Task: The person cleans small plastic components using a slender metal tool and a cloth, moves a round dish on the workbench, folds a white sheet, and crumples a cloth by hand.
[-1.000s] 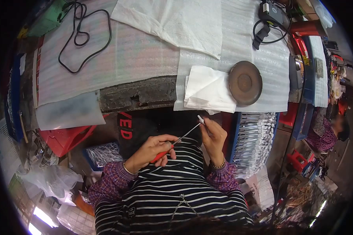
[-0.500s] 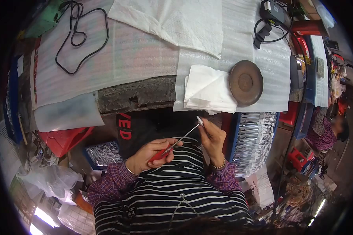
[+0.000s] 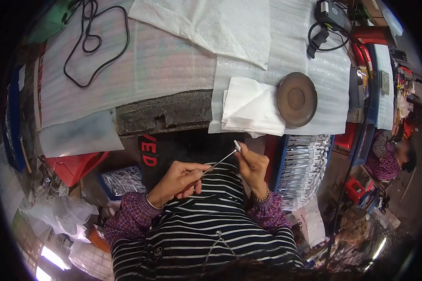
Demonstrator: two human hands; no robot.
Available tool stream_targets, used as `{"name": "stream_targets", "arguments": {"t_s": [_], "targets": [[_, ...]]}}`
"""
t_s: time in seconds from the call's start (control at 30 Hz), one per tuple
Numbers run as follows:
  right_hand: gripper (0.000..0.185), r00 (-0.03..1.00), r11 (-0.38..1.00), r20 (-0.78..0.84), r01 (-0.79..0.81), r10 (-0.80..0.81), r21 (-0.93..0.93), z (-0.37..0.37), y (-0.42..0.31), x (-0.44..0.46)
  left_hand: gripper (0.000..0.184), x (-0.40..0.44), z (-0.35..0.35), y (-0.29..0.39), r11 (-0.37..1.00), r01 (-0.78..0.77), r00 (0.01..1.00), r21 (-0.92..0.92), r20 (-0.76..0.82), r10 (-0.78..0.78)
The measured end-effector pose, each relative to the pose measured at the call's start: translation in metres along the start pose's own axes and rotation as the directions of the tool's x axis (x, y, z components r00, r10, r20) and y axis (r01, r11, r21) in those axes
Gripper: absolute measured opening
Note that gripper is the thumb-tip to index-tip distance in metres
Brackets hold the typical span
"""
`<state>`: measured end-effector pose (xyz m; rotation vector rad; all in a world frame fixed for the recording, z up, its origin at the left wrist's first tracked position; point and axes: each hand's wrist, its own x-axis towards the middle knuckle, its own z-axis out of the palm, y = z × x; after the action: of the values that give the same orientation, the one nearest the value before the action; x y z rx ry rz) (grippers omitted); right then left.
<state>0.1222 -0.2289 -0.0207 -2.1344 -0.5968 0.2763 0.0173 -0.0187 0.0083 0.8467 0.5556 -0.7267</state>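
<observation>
My left hand [image 3: 177, 182] is closed around a thin metal rod [image 3: 219, 163], whose red handle is mostly hidden by the fingers. The rod slants up to the right. At its far end my right hand [image 3: 252, 167] pinches a small white piece [image 3: 237, 146] between thumb and fingers. Rod tip and white piece appear to meet; the exact contact is too small to tell. Both hands are above the striped apron, just below the table's front edge.
Right of my hands, a blue tray [image 3: 280, 164] holds rows of white-ended metal pieces; a smaller blue box [image 3: 109, 191] with thin metal pieces stands left. On the table [image 3: 173, 70] lie white cloths [image 3: 251, 105], a round brown dish [image 3: 297, 99] and black cables. A person [image 3: 384, 159] is far right.
My left hand has turned, and the red handle that showed before is now mostly covered. My right hand still holds the white piece in nearly the same place. The view has shifted slightly.
</observation>
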Motion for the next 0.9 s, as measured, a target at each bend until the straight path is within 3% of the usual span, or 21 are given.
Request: {"name": "stream_targets", "arguments": {"t_s": [0.13,0.17,0.2,0.23,0.37,0.5,0.57,0.6,0.63,0.7,0.9], "targets": [[0.025,1.0,1.0,0.012,-0.017,0.018,-0.014,-0.002,0.001,0.0,0.029,0.004,0.005,-0.002,0.99,-0.027,0.998,0.141,-0.06,0.036],[0.025,1.0,1.0,0.013,-0.021,0.022,-0.013,-0.001,0.002,-0.001,0.028,0.006,0.007,-0.008,0.872,-0.248,0.949,0.422,-0.076,0.307],[0.024,1.0,1.0,0.022,-0.015,0.015,-0.013,0.001,0.005,-0.003,0.028,0.007,0.007,-0.011,0.628,-0.406,0.835,0.664,-0.009,0.55],[0.023,0.999,1.0,0.034,-0.005,0.006,-0.013,0.001,0.007,-0.003,0.029,0.008,0.006,-0.012,0.73,-0.335,0.879,0.596,-0.08,0.469],[0.021,0.999,0.999,0.011,-0.053,0.053,0.001,0.005,0.006,0.0,0.029,0.009,0.003,-0.012,0.733,-0.363,0.871,0.575,-0.071,0.486],[0.018,0.986,0.988,0.063,-0.155,0.154,0.009,0.013,0.014,-0.007,0.029,0.005,0.001,-0.002,0.654,-0.326,0.86,0.682,-0.074,0.505],[0.015,0.87,0.872,0.229,-0.473,0.437,0.13,0.022,0.026,-0.011,0.03,0.005,-0.001,0.002,0.592,-0.306,0.854,0.745,-0.06,0.518],[0.014,0.754,0.71,0.316,-0.653,0.576,0.262,0.027,0.03,-0.013,0.03,0.005,-0.001,0.004,0.534,-0.259,0.863,0.805,-0.056,0.502],[0.014,0.754,0.71,0.316,-0.653,0.576,0.264,0.029,0.034,-0.014,0.031,0.005,-0.001,0.005,0.471,-0.209,0.872,0.857,-0.054,0.487],[0.013,0.612,0.439,0.467,-0.787,0.638,0.432,0.033,0.037,-0.01,0.031,0.003,-0.001,0.012,0.448,-0.213,0.861,0.868,-0.049,0.505],[0.013,0.613,0.414,0.497,-0.786,0.614,0.459,0.03,0.036,-0.006,0.03,0.001,-0.004,0.016,0.386,-0.208,0.836,0.899,-0.042,0.547]]}}
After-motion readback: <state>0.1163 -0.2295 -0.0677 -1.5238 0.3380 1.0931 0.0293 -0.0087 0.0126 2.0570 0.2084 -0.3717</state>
